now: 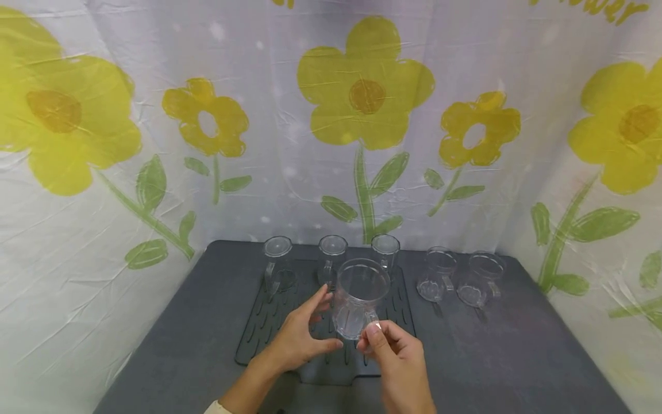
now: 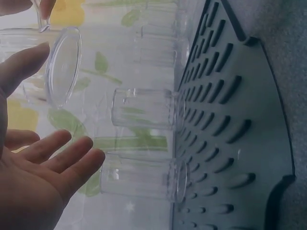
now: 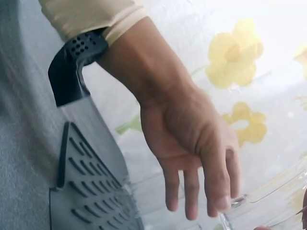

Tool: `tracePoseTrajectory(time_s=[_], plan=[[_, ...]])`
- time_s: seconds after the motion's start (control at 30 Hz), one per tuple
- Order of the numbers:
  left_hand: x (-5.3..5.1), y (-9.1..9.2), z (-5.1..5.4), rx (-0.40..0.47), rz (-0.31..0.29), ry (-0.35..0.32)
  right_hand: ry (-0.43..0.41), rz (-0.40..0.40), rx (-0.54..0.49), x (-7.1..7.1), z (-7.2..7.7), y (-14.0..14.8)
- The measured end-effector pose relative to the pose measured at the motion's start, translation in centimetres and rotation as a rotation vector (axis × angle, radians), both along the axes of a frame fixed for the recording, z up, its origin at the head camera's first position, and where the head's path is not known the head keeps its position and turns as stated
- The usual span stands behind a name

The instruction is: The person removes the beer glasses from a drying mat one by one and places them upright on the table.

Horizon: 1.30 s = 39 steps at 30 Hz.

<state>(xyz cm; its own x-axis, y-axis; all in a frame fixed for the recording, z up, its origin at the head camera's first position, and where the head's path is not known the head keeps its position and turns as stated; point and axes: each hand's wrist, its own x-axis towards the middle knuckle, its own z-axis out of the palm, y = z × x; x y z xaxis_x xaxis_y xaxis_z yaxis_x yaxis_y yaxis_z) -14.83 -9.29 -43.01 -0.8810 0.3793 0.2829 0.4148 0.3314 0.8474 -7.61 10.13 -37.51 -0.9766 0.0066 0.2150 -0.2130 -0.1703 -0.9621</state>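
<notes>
A clear glass mug (image 1: pixel 360 296) is held above the drying mat (image 1: pixel 310 348), its handle pinched between the thumb and fingers of my right hand (image 1: pixel 400 356). My left hand (image 1: pixel 295 339) is beside the mug on the left, fingers spread and thumb apart from them. In the left wrist view, the thumb of the left hand (image 2: pixel 38 177) lies close to the round end of the mug (image 2: pixel 64 67); contact is hard to tell. The right wrist view shows the left hand (image 3: pixel 192 139) extended near the mug (image 3: pixel 268 201), which is partly cut off.
Three clear mugs stand along the mat's far side: left (image 1: pixel 279 264), middle (image 1: pixel 333 259), right (image 1: pixel 386 250). Two more mugs, one (image 1: pixel 437 276) beside another (image 1: pixel 481 280), stand on the dark table (image 1: pixel 517 356) to the right. A flower-printed curtain (image 1: pixel 279 172) surrounds the table's back and sides.
</notes>
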Motion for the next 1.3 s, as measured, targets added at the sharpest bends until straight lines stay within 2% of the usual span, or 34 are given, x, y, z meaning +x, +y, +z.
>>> tracePoseTrajectory(time_s=[0.27, 0.5, 0.7, 0.93, 1.13, 1.3], plan=[[0.2, -0.7, -0.6, 0.019, 0.105, -0.011, 0.003, -0.050, 0.029, -0.1, -0.1, 0.9], [0.3, -1.6, -1.2, 0.040, 0.180, 0.029, -0.015, -0.132, 0.036, -0.3, 0.1, 2.4], [0.3, -3.0, -2.3, 0.021, 0.254, 0.057, 0.004, -0.214, 0.047, -0.7, 0.3, 3.9], [0.0, -4.6, -3.5, 0.029, 0.280, 0.088, 0.035, -0.254, 0.053, -1.2, 0.4, 5.7], [0.0, -6.3, -4.5, -0.005, 0.372, 0.111, 0.072, -0.298, 0.038, -1.9, 0.6, 6.6], [-0.2, -7.8, -5.4, -0.003, 0.414, 0.107, 0.113, -0.351, 0.017, -2.5, 0.9, 7.6]])
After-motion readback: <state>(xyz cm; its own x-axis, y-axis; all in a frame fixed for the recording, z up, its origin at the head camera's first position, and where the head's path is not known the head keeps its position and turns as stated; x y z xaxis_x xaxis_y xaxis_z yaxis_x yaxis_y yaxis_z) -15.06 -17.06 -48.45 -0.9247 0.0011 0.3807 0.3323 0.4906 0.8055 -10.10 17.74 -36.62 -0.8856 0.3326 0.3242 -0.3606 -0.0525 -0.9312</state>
